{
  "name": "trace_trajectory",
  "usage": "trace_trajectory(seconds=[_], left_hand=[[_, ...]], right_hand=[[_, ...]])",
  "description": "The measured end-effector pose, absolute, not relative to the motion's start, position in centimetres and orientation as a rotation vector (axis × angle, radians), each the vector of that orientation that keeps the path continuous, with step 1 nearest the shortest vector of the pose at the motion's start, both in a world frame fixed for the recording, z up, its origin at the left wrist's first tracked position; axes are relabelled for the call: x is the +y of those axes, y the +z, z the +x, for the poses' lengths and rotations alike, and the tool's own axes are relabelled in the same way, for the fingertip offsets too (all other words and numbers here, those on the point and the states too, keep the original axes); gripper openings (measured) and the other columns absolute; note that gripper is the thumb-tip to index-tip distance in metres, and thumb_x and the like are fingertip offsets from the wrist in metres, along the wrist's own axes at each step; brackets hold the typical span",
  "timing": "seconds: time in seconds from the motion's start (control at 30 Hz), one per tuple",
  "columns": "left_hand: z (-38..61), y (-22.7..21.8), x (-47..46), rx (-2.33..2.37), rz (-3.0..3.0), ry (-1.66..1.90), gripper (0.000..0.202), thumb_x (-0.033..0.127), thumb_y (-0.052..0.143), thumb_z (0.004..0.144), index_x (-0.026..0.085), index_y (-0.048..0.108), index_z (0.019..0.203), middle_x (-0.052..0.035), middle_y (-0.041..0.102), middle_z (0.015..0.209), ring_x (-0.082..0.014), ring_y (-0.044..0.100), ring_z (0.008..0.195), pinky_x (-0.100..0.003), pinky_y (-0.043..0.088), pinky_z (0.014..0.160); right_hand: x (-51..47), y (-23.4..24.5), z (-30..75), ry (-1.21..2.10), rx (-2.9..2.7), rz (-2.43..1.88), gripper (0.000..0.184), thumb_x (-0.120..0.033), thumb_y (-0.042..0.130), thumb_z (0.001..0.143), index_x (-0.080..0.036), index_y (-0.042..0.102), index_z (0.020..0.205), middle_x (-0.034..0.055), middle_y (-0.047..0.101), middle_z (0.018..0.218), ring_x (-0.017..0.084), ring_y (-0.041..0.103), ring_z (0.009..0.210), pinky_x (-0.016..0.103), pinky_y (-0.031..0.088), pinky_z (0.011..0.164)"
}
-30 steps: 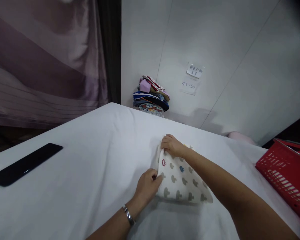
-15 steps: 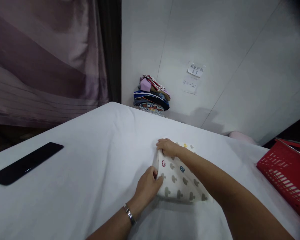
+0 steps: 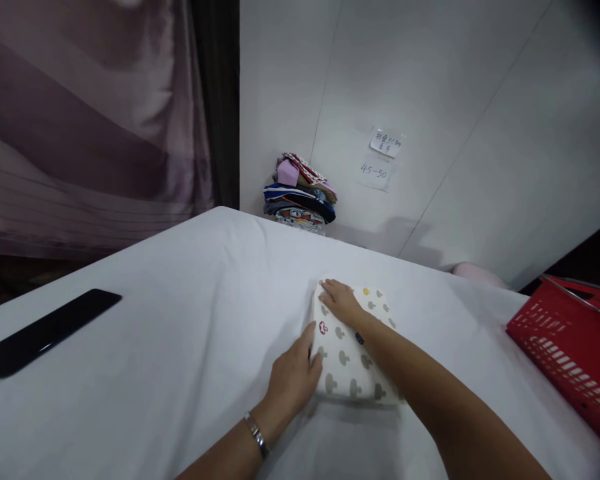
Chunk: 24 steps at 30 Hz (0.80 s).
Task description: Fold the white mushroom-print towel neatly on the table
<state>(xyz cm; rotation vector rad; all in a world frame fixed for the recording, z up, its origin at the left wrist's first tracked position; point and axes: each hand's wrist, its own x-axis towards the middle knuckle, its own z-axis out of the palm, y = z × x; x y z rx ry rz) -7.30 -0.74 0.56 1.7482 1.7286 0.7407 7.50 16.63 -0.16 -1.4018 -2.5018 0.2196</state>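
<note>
A folded cream cloth (image 3: 347, 363) printed with small grey mushroom shapes lies flat on the white-covered table (image 3: 180, 300). My right hand (image 3: 341, 301) rests flat on the cloth's far left part, fingers stretched out. My left hand (image 3: 294, 377), with a metal bracelet at the wrist, presses against the cloth's near left edge, its thumb on the top and its fingers partly curled along the side.
A black flat phone-like slab (image 3: 45, 331) lies at the table's left. A red plastic basket (image 3: 573, 347) stands at the right edge. A stack of folded colourful clothes (image 3: 303, 193) sits by the wall behind the table. Two paper notes (image 3: 380, 157) hang on the wall.
The cloth's raised left edge has been lowered and now lies flat. My right hand has opened out on top of it; my left hand stays at the near edge.
</note>
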Motion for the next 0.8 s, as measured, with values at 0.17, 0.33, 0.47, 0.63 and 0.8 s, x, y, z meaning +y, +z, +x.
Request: trace_trajectory(seconds=[0.17, 0.33, 0.47, 0.63, 0.8], left_hand=[[-7.3, 0.6, -0.8, 1.729, 1.889, 0.63, 0.045, 0.032, 0.037, 0.085, 0.024, 0.045, 0.128, -0.0042, 0.06, 0.116, -0.0187, 0.056, 0.099, -0.029, 0.039, 0.085], [-7.0, 0.6, -0.8, 1.745, 1.839, 0.608, 0.045, 0.032, 0.039, 0.085, 0.024, 0.045, 0.128, -0.0036, 0.058, 0.121, -0.0185, 0.056, 0.103, -0.029, 0.037, 0.09], [-7.0, 0.5, -0.9, 1.731, 1.852, 0.61, 0.045, 0.032, 0.039, 0.085, 0.024, 0.044, 0.129, -0.0035, 0.06, 0.119, -0.0182, 0.057, 0.102, -0.028, 0.038, 0.087], [-7.1, 0.7, -0.8, 1.739, 1.862, 0.59, 0.043, 0.032, 0.039, 0.085, 0.025, 0.044, 0.127, -0.0033, 0.063, 0.112, -0.0175, 0.059, 0.096, -0.027, 0.038, 0.083], [-7.1, 0.7, -0.8, 1.743, 1.862, 0.596, 0.041, 0.031, 0.04, 0.084, 0.026, 0.045, 0.125, -0.0026, 0.066, 0.102, -0.0175, 0.06, 0.091, -0.026, 0.039, 0.077]], right_hand=[[16.1, 0.9, 6.8, 0.242, -2.55, -1.448, 0.045, -0.04, 0.033, 0.091, -0.021, 0.043, 0.13, 0.009, 0.04, 0.138, 0.022, 0.03, 0.129, 0.043, 0.021, 0.103], [15.1, 1.3, 5.7, 0.289, -2.601, -1.449, 0.051, -0.046, 0.031, 0.091, -0.02, 0.034, 0.134, 0.0096, 0.03, 0.144, 0.025, 0.018, 0.134, 0.05, 0.014, 0.104], [15.3, 1.1, 5.2, 0.298, -2.628, -1.461, 0.05, -0.045, 0.031, 0.091, -0.019, 0.035, 0.134, 0.0095, 0.031, 0.143, 0.024, 0.021, 0.133, 0.05, 0.012, 0.105], [15.2, 1.4, 5.1, 0.294, -2.625, -1.489, 0.051, -0.045, 0.031, 0.091, -0.02, 0.034, 0.135, 0.0089, 0.031, 0.143, 0.023, 0.02, 0.133, 0.049, 0.011, 0.105], [12.9, 1.5, 4.6, 0.301, -2.558, -1.496, 0.059, -0.05, 0.03, 0.09, -0.016, 0.027, 0.138, 0.0125, 0.019, 0.148, 0.026, 0.01, 0.136, 0.05, 0.01, 0.106]])
